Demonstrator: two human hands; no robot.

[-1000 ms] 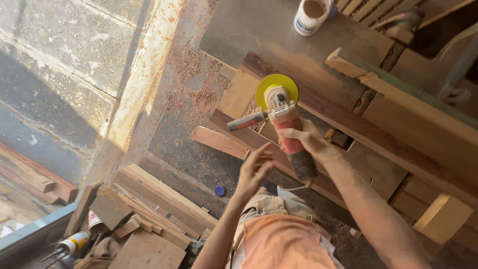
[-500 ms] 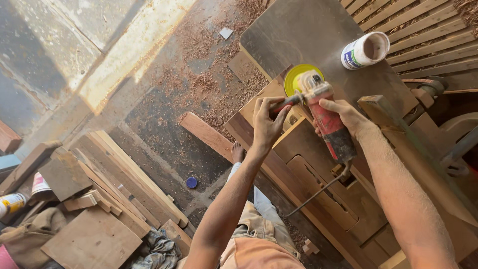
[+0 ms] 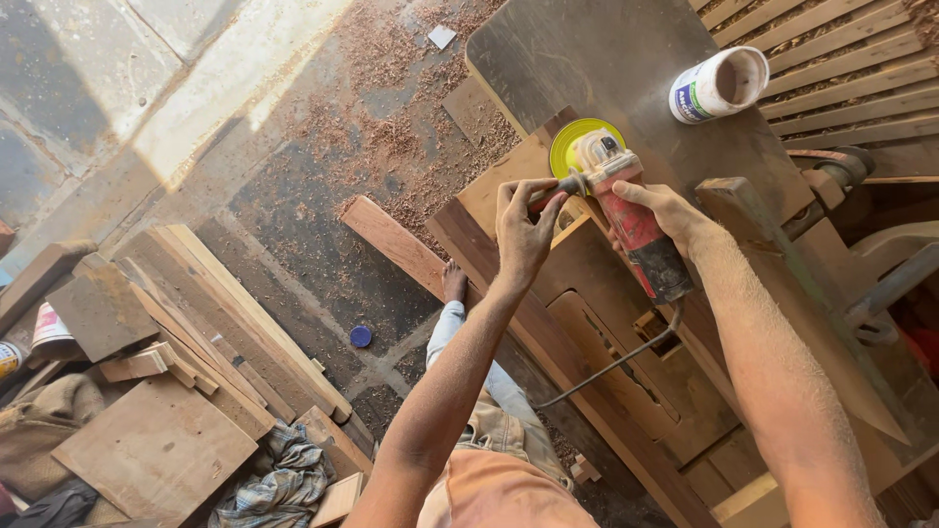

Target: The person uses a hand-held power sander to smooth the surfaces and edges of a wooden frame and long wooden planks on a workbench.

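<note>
**Two hands, one grinder over a dusty worktop**

One red angle grinder (image 3: 626, 210) is held in both hands above the wooden worktop (image 3: 606, 68). The right hand (image 3: 665, 210) is clenched around the red body, while the left hand (image 3: 523, 230) is closed on the side handle (image 3: 550, 191); the single yellow disc (image 3: 577, 142) sits just beyond both grips. One black cord (image 3: 616, 362) trails back from the right grip toward the person. One open white tub (image 3: 719, 83) lies on its side well beyond the right grip, near slatted wood (image 3: 841, 59). Below the left grip, shavings (image 3: 391, 147) cover the floor, with one blue cap (image 3: 361, 335) and stacked boards (image 3: 196, 323) farther off
</note>
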